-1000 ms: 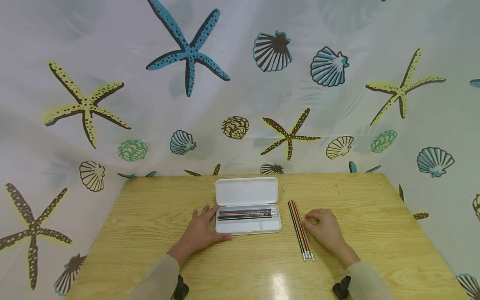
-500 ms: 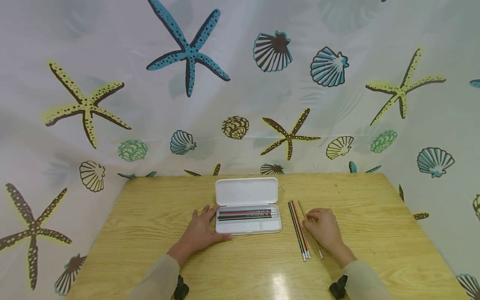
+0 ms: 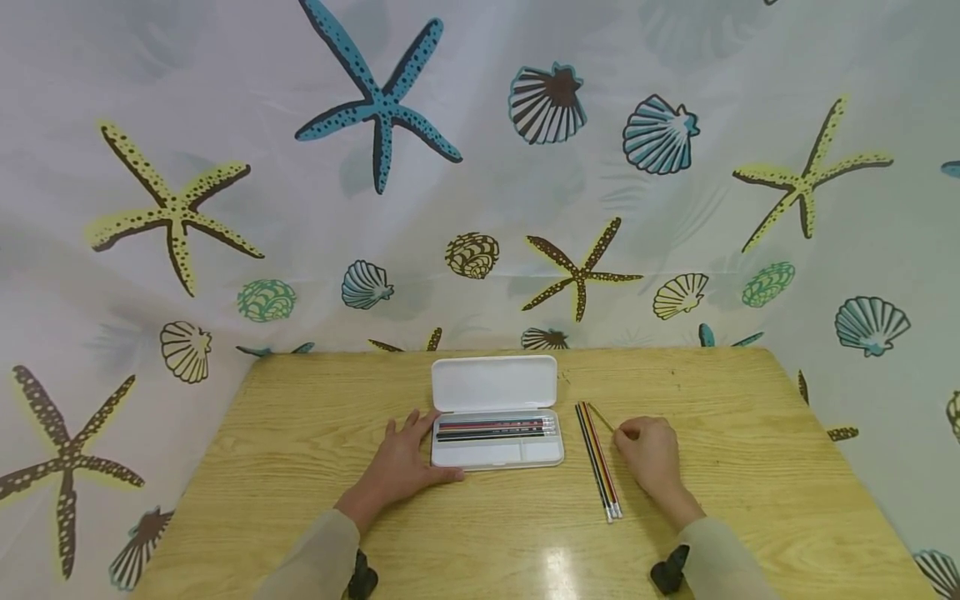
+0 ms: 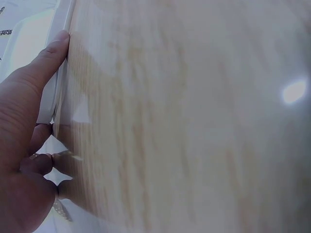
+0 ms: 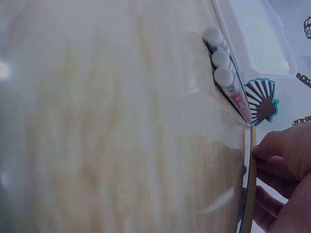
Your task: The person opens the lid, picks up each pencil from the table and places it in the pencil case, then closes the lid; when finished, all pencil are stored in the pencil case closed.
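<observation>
In the head view a white pencil case [image 3: 476, 454] lies with its lid [image 3: 495, 383] raised. Several pencils [image 3: 491, 430] fill its back compartment. My left hand [image 3: 401, 462] holds the case's left end, thumb along the front edge and index finger near the back corner. Right of the case, three loose pencils [image 3: 599, 462] lie side by side, eraser ends toward me. My right hand [image 3: 651, 454] pinches a gold-yellow pencil [image 3: 602, 417] just beside them; the hand hides its near part. The right wrist view shows thumb and fingertips against that pencil's side [image 5: 250, 194].
Everything lies on a wood-grain table [image 3: 495, 533]. Behind the table and along its sides hangs a white cloth [image 3: 480, 183] printed with starfish and shells.
The gold-yellow pencil first slid right, away from the other three, with my right hand. Now it is tilted, its far end back near theirs. My left hand and the case have stayed put.
</observation>
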Demonstrator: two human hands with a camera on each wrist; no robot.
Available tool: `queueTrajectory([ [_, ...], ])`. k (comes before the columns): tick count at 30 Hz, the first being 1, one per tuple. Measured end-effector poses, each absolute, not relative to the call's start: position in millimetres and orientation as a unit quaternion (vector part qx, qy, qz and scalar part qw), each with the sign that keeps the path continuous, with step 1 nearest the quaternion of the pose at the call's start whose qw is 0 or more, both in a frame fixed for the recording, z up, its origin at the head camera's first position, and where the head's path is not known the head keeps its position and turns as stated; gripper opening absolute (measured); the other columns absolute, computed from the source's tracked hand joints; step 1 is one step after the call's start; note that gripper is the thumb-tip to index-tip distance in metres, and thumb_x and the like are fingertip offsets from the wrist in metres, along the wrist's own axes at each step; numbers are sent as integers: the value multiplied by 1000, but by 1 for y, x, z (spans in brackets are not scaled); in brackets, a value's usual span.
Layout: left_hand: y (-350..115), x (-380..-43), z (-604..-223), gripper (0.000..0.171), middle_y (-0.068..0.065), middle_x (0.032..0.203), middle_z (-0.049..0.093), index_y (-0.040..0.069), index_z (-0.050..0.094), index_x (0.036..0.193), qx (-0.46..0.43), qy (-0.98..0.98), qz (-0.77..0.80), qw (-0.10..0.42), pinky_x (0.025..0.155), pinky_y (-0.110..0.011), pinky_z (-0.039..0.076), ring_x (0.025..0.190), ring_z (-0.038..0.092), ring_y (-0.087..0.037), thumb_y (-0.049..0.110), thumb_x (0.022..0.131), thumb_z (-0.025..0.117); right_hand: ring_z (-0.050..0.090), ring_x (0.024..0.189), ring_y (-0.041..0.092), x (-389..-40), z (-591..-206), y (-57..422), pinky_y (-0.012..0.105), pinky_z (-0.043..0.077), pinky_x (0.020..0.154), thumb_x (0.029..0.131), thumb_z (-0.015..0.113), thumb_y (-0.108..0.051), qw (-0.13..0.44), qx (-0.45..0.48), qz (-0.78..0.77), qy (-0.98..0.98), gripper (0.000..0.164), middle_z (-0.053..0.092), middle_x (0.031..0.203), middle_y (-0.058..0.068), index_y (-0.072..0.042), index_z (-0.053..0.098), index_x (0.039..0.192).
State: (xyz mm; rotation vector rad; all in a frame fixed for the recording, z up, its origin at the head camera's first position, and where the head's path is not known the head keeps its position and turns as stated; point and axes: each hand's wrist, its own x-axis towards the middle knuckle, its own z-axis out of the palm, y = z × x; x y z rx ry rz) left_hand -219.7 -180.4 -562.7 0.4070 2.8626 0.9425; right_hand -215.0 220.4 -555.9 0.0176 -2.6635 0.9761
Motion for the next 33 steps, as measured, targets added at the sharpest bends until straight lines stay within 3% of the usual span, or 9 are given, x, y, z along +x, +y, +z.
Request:
queueTrajectory([
  [7, -181, -220, -562, 114, -17, 165, 44, 14, 38, 164, 135, 941, 307, 49, 128, -73, 8, 159, 28, -46, 68, 75, 86, 77, 91, 39, -217, -553, 223, 51, 64, 79, 92, 73, -2, 174, 3, 363, -915, 12, 79, 98, 24, 7, 81, 97],
  [12, -181, -221, -565, 111, -14, 166, 44, 19, 40, 164, 138, 943, 300, 44, 128, -73, 10, 159, 28, -45, 69, 75, 86, 77, 83, 32, -217, -545, 222, 31, 63, 70, 93, 76, -1, 194, 40, 404, -893, 10, 79, 98, 21, 4, 81, 99],
  [16, -181, -222, -566, 111, -14, 166, 45, 19, 41, 163, 138, 942, 302, 44, 128, -73, 10, 159, 28, -45, 69, 75, 86, 74, 82, 25, -217, -539, 217, 20, 57, 68, 96, 76, -7, 175, 56, 427, -885, 11, 79, 101, 17, 0, 81, 103],
  [33, -181, -221, -567, 111, -15, 165, 45, 21, 41, 163, 133, 942, 305, 46, 129, -71, 10, 160, 28, -44, 70, 74, 86, 69, 81, 19, -221, -517, 173, 20, 52, 63, 98, 76, -12, 118, 90, 444, -883, 14, 79, 98, 12, -2, 81, 107],
])
